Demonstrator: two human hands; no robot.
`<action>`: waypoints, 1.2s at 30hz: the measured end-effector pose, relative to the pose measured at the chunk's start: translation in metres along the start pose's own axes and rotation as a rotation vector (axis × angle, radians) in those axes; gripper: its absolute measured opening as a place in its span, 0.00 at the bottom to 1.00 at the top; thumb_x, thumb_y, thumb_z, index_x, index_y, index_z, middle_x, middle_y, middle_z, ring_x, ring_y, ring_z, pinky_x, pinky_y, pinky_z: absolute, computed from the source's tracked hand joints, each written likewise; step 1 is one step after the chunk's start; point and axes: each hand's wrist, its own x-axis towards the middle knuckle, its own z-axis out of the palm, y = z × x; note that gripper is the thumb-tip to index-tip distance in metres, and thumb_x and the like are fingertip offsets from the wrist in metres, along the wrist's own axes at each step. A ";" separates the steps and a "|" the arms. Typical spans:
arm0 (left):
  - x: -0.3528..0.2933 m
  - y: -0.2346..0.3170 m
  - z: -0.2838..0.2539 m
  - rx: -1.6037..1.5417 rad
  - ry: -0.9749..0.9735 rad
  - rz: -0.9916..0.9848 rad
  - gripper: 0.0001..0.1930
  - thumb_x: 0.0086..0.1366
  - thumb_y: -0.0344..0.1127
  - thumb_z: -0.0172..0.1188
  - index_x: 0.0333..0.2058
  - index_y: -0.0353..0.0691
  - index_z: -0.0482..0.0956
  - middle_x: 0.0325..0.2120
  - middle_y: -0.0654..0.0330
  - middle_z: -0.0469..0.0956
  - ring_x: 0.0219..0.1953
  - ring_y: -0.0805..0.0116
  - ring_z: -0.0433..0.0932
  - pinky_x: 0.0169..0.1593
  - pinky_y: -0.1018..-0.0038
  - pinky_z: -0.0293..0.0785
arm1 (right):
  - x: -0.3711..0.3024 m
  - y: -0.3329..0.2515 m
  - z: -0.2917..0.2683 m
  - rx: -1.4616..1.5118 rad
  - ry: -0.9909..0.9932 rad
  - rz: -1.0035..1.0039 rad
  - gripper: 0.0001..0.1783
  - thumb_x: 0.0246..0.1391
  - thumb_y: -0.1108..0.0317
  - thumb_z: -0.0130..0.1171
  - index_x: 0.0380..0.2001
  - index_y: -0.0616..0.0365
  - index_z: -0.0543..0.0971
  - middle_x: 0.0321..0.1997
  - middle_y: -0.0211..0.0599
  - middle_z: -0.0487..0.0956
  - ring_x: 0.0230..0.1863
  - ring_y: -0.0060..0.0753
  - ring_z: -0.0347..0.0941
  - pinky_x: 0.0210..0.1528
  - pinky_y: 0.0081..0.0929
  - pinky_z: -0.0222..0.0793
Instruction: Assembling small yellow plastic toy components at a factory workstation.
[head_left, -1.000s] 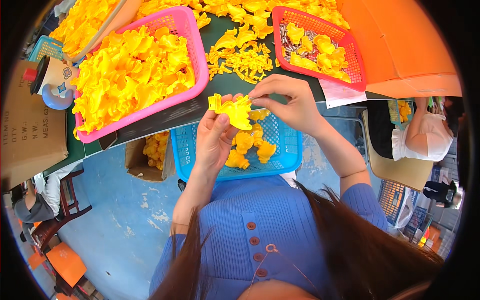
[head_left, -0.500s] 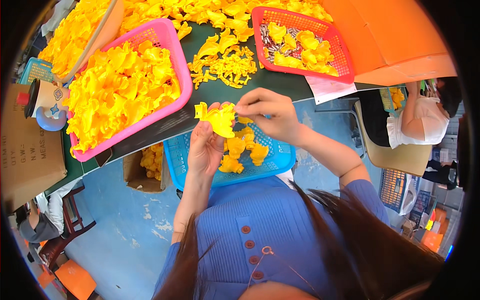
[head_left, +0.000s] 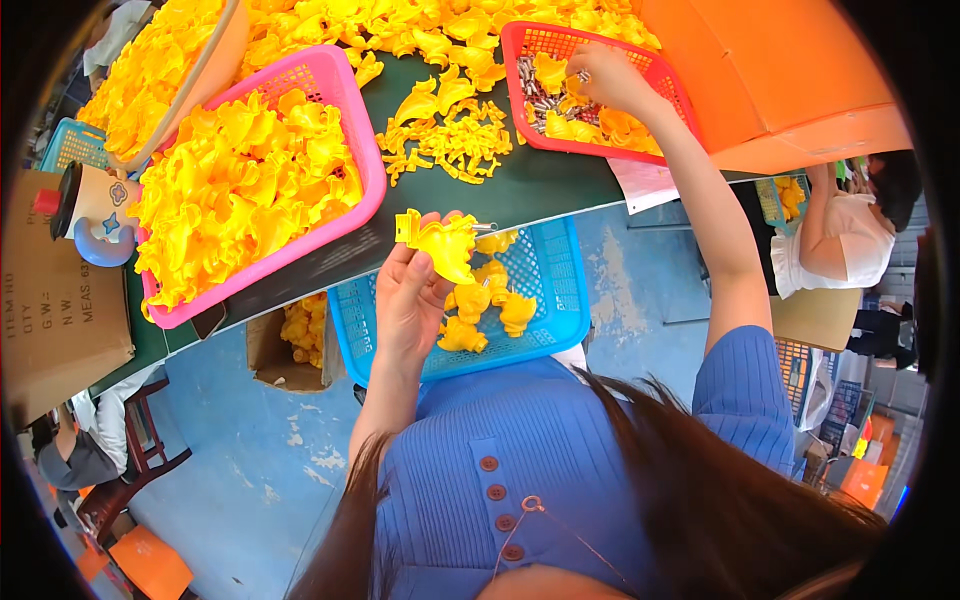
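My left hand (head_left: 408,300) pinches a yellow molded plastic piece (head_left: 440,245) above the blue basket. A small silvery metal pin (head_left: 484,228) sticks out of the piece's right side. My right hand (head_left: 612,78) is over the red basket (head_left: 685,105), fingers pinched together, with a shiny small metal part at their tips. Metal pins (head_left: 538,95) lie in that basket among several yellow pieces (head_left: 625,130). Below my left hand, the blue basket (head_left: 568,300) rests at my lap and holds several yellow pieces (head_left: 517,312).
A pink basket (head_left: 372,170) heaped with yellow pieces stands at the left of the dark green table (head_left: 520,185). Small yellow parts (head_left: 450,140) are piled mid-table. An orange box (head_left: 780,80) borders the right. A cup (head_left: 95,210) and a cardboard box (head_left: 60,300) stand left. A person (head_left: 840,235) sits right.
My right hand has left the yellow piece and reached forward and right into the red basket. My left hand keeps the piece in nearly the same place; its metal pin now shows.
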 end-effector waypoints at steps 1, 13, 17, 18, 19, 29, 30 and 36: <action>-0.001 0.000 0.001 0.011 0.014 0.005 0.28 0.61 0.37 0.55 0.56 0.31 0.58 0.53 0.46 0.65 0.45 0.62 0.76 0.46 0.78 0.75 | 0.003 0.002 0.005 0.000 0.002 -0.008 0.09 0.40 0.76 0.58 0.30 0.57 0.77 0.37 0.35 0.75 0.48 0.40 0.68 0.49 0.35 0.62; -0.003 0.008 -0.001 -0.016 -0.012 -0.010 0.25 0.63 0.35 0.53 0.57 0.35 0.59 0.52 0.52 0.68 0.48 0.64 0.74 0.45 0.76 0.76 | -0.001 0.007 -0.020 0.528 0.312 -0.066 0.12 0.47 0.81 0.49 0.35 0.57 0.75 0.33 0.36 0.73 0.39 0.36 0.70 0.41 0.29 0.67; 0.000 0.006 0.001 -0.042 -0.021 -0.027 0.25 0.63 0.35 0.52 0.57 0.36 0.59 0.51 0.54 0.69 0.48 0.65 0.74 0.45 0.75 0.76 | -0.019 -0.086 -0.068 0.764 0.239 -0.147 0.15 0.53 0.83 0.43 0.40 0.57 0.75 0.40 0.33 0.70 0.39 0.26 0.69 0.39 0.20 0.67; 0.001 0.006 0.002 -0.041 -0.036 -0.032 0.25 0.64 0.35 0.52 0.57 0.36 0.59 0.51 0.55 0.69 0.48 0.65 0.74 0.45 0.75 0.76 | -0.023 -0.116 -0.074 0.696 0.240 -0.246 0.15 0.53 0.83 0.44 0.41 0.57 0.75 0.40 0.33 0.70 0.38 0.25 0.69 0.38 0.20 0.67; 0.002 0.006 0.002 -0.040 -0.046 -0.032 0.25 0.64 0.35 0.52 0.58 0.36 0.58 0.50 0.55 0.69 0.48 0.66 0.74 0.45 0.75 0.76 | -0.028 -0.148 -0.082 0.720 0.193 -0.195 0.13 0.53 0.82 0.46 0.40 0.58 0.75 0.38 0.32 0.71 0.37 0.24 0.70 0.39 0.19 0.68; 0.000 0.008 0.011 -0.007 -0.015 0.004 0.21 0.64 0.37 0.52 0.52 0.36 0.62 0.47 0.56 0.71 0.47 0.66 0.75 0.46 0.73 0.76 | -0.044 -0.217 -0.073 0.842 0.434 -0.193 0.13 0.43 0.80 0.60 0.36 0.60 0.79 0.31 0.35 0.77 0.30 0.26 0.74 0.30 0.18 0.69; 0.000 0.008 0.011 -0.008 -0.014 0.005 0.21 0.64 0.37 0.52 0.52 0.36 0.62 0.47 0.56 0.71 0.47 0.66 0.75 0.46 0.73 0.76 | -0.045 -0.217 -0.069 0.817 0.442 -0.211 0.12 0.41 0.80 0.60 0.34 0.59 0.79 0.31 0.36 0.77 0.31 0.29 0.75 0.31 0.20 0.70; -0.001 0.007 0.010 -0.036 0.004 -0.005 0.19 0.64 0.36 0.51 0.51 0.36 0.62 0.46 0.56 0.72 0.46 0.67 0.75 0.48 0.72 0.75 | -0.046 -0.222 -0.064 0.832 0.532 -0.194 0.09 0.39 0.81 0.61 0.28 0.59 0.78 0.28 0.36 0.77 0.30 0.32 0.76 0.31 0.22 0.71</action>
